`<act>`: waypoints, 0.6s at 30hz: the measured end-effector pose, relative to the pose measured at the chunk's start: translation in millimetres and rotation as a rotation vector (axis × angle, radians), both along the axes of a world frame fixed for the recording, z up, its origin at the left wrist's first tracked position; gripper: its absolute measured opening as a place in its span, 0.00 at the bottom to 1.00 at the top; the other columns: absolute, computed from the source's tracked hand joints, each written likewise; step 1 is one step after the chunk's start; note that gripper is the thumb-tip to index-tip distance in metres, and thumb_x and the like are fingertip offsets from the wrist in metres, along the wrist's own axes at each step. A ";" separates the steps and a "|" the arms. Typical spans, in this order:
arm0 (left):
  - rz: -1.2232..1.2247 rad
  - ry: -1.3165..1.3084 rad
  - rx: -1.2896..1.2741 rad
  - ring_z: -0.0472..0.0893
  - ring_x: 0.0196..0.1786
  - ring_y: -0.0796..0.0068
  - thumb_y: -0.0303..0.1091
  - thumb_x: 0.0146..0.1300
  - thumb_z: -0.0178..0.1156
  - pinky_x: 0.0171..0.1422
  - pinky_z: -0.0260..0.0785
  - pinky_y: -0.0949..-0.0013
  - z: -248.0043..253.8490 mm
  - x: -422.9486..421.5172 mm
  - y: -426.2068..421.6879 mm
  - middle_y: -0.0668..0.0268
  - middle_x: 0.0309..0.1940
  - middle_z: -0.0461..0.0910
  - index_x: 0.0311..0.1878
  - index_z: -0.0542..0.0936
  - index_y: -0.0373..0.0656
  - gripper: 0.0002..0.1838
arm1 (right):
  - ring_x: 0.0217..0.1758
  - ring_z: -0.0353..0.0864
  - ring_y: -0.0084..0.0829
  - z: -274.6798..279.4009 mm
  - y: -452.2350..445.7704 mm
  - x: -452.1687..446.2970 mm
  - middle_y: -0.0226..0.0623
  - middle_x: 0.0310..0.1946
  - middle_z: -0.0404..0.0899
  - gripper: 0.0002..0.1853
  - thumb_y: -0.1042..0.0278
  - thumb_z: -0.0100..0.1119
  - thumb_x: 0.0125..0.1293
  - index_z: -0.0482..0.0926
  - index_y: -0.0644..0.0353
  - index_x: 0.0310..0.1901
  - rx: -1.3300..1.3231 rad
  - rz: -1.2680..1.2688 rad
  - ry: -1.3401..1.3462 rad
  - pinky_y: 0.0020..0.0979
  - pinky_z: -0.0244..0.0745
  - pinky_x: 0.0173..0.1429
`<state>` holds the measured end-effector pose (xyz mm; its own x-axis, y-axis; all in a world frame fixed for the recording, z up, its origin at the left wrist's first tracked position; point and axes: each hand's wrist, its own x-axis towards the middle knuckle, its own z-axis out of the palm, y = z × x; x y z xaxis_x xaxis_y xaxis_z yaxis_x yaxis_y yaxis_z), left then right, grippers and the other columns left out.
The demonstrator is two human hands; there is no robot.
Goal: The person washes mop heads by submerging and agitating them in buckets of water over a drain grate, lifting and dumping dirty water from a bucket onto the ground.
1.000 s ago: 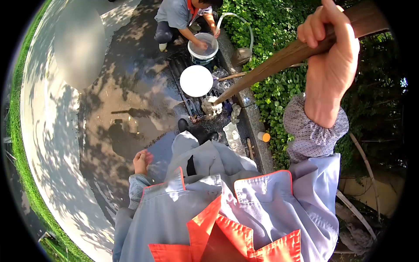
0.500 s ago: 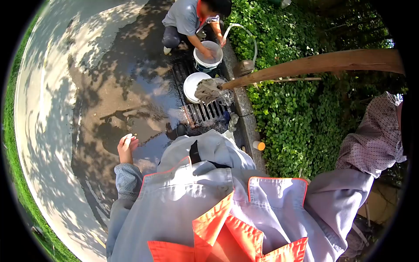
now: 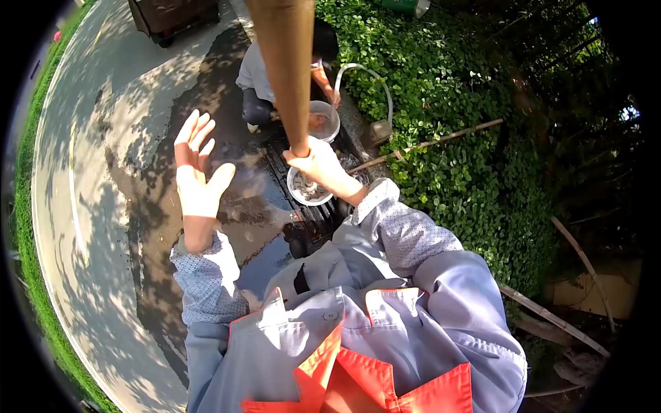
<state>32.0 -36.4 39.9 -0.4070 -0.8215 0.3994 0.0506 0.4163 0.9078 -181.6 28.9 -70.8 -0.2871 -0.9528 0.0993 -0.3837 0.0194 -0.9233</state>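
Observation:
My right hand (image 3: 319,165) is wrapped round the wooden handle (image 3: 284,69) of a mop, which rises nearly upright in front of me. Below that hand, the grey, stringy mop head (image 3: 304,184) sits in a white bucket (image 3: 292,191), partly hidden by my fingers and wrist. My left hand (image 3: 198,175) is raised over the wet pavement to the left of the handle, fingers spread and holding nothing.
A crouching person (image 3: 256,81) reaches into a second bucket (image 3: 333,122) just beyond. A pale hose (image 3: 390,96) curves by the curb. Beneath the buckets lies a drain grate (image 3: 277,164). Leafy plants (image 3: 454,179) and a thin stick (image 3: 454,135) are on the right, a dark wheeled bin (image 3: 175,15) far ahead.
The mop handle has swung from lying out to the right to nearly upright, and its head has gone into the white bucket. My right hand came into view; my left rose and opened.

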 end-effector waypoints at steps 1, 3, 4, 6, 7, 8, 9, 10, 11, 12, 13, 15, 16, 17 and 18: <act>-0.008 0.042 -0.107 0.63 0.70 0.61 0.42 0.52 0.70 0.74 0.53 0.58 14.4 -23.6 -2.1 0.54 0.67 0.62 0.71 0.57 0.41 0.46 | 0.38 0.79 0.45 1.5 -10.8 11.4 0.43 0.31 0.79 0.18 0.59 0.69 0.50 0.78 0.59 0.39 -0.083 0.082 0.178 0.40 0.74 0.43; -0.018 0.202 -0.120 0.76 0.57 0.63 0.42 0.60 0.64 0.65 0.64 0.59 54.5 -71.7 5.0 0.54 0.55 0.73 0.67 0.60 0.35 0.37 | 0.41 0.78 0.46 4.7 -27.3 29.0 0.44 0.33 0.77 0.22 0.58 0.71 0.47 0.77 0.63 0.39 -0.075 0.248 0.253 0.41 0.75 0.46; 0.063 0.297 0.014 0.76 0.44 0.69 0.41 0.64 0.60 0.54 0.69 0.65 59.1 -75.3 3.2 0.58 0.43 0.74 0.59 0.64 0.35 0.26 | 0.43 0.76 0.47 2.2 -36.0 26.5 0.45 0.35 0.75 0.21 0.61 0.71 0.49 0.75 0.64 0.41 -0.057 0.366 0.217 0.40 0.73 0.48; 0.208 0.421 0.124 0.69 0.23 0.79 0.36 0.71 0.50 0.32 0.67 0.75 53.1 -72.4 -13.9 0.67 0.24 0.68 0.42 0.68 0.39 0.09 | 0.46 0.75 0.46 -3.1 -50.9 -7.7 0.44 0.41 0.74 0.23 0.67 0.68 0.49 0.73 0.64 0.47 -0.196 0.526 0.278 0.41 0.72 0.50; 0.261 0.445 0.101 0.60 0.16 0.84 0.33 0.73 0.46 0.23 0.60 0.80 46.4 -73.5 -24.6 0.72 0.17 0.61 0.33 0.67 0.43 0.10 | 0.48 0.75 0.45 -13.5 -58.4 -30.2 0.43 0.44 0.73 0.25 0.68 0.67 0.47 0.72 0.63 0.49 -0.264 0.581 0.303 0.41 0.72 0.51; 0.372 0.465 0.077 0.58 0.16 0.85 0.33 0.73 0.47 0.21 0.56 0.81 43.3 -80.3 -27.2 0.73 0.16 0.59 0.30 0.64 0.45 0.12 | 0.49 0.74 0.45 -56.7 -67.2 -54.3 0.43 0.44 0.73 0.22 0.72 0.61 0.50 0.72 0.62 0.50 -0.373 0.532 0.241 0.42 0.70 0.52; 0.480 0.478 0.058 0.55 0.16 0.86 0.33 0.73 0.47 0.20 0.52 0.82 40.8 -88.6 -27.9 0.73 0.15 0.57 0.27 0.61 0.47 0.15 | 0.48 0.74 0.45 -75.4 -77.9 -88.3 0.42 0.42 0.72 0.17 0.73 0.56 0.54 0.74 0.62 0.47 -0.171 0.545 0.233 0.42 0.68 0.53; 0.559 0.466 0.060 0.54 0.16 0.86 0.33 0.73 0.47 0.19 0.51 0.81 39.9 -97.3 -28.7 0.74 0.15 0.56 0.26 0.60 0.47 0.16 | 0.48 0.74 0.44 -111.8 -88.9 -125.3 0.41 0.41 0.73 0.13 0.74 0.52 0.55 0.76 0.62 0.43 -0.094 0.507 0.336 0.42 0.66 0.54; 0.642 0.461 0.058 0.53 0.15 0.85 0.34 0.73 0.47 0.19 0.50 0.81 39.3 -104.4 -29.9 0.75 0.15 0.54 0.25 0.60 0.47 0.17 | 0.48 0.74 0.43 -134.2 -97.6 -168.8 0.42 0.41 0.74 0.11 0.73 0.53 0.54 0.77 0.62 0.40 0.000 0.457 0.467 0.40 0.67 0.54; 0.730 0.451 0.059 0.52 0.15 0.85 0.35 0.73 0.47 0.20 0.50 0.80 39.3 -112.6 -34.8 0.75 0.14 0.54 0.23 0.58 0.48 0.19 | 0.50 0.74 0.43 -172.5 -107.9 -211.2 0.42 0.40 0.75 0.11 0.73 0.53 0.55 0.77 0.64 0.39 0.018 0.429 0.709 0.39 0.67 0.55; 0.822 0.442 0.057 0.52 0.15 0.84 0.37 0.73 0.48 0.21 0.49 0.80 38.0 -119.4 -38.8 0.75 0.13 0.53 0.21 0.57 0.50 0.22 | 0.49 0.74 0.41 -212.4 -124.8 -254.0 0.41 0.38 0.75 0.11 0.72 0.53 0.54 0.78 0.64 0.38 0.239 0.440 0.729 0.38 0.66 0.55; 0.853 0.481 0.130 0.53 0.15 0.85 0.37 0.72 0.48 0.23 0.49 0.82 31.2 -104.7 -43.2 0.76 0.13 0.54 0.20 0.58 0.50 0.21 | 0.52 0.71 0.39 -240.9 -152.6 -324.6 0.42 0.41 0.74 0.11 0.73 0.51 0.56 0.76 0.65 0.40 0.411 0.468 0.960 0.38 0.64 0.56; 0.841 0.437 0.097 0.53 0.16 0.85 0.37 0.70 0.52 0.23 0.49 0.82 25.7 -99.1 -39.3 0.76 0.14 0.55 0.24 0.61 0.48 0.17 | 0.53 0.71 0.39 -260.3 -171.4 -351.2 0.42 0.42 0.73 0.12 0.72 0.51 0.56 0.76 0.65 0.41 0.414 0.459 1.065 0.37 0.64 0.56; 0.829 0.395 0.065 0.54 0.16 0.86 0.38 0.69 0.55 0.23 0.49 0.83 21.4 -99.0 -40.6 0.77 0.15 0.55 0.28 0.64 0.46 0.15 | 0.52 0.70 0.39 -289.8 -190.1 -376.2 0.40 0.41 0.73 0.12 0.71 0.51 0.56 0.76 0.64 0.41 0.302 0.434 1.166 0.37 0.63 0.57; 0.952 0.352 -0.024 0.55 0.15 0.87 0.37 0.68 0.53 0.21 0.49 0.81 21.9 -125.8 -51.6 0.78 0.14 0.54 0.34 0.69 0.48 0.07 | 0.54 0.70 0.39 -302.5 -213.8 -391.5 0.41 0.42 0.73 0.15 0.71 0.51 0.56 0.76 0.66 0.44 0.346 0.457 1.241 0.38 0.62 0.59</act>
<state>-93.9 -88.0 61.9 0.5564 -0.7333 0.3907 -0.0483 0.4409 0.8962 -573.1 -184.8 -373.3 0.1593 -0.9663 -0.2020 -0.9833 -0.1736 0.0551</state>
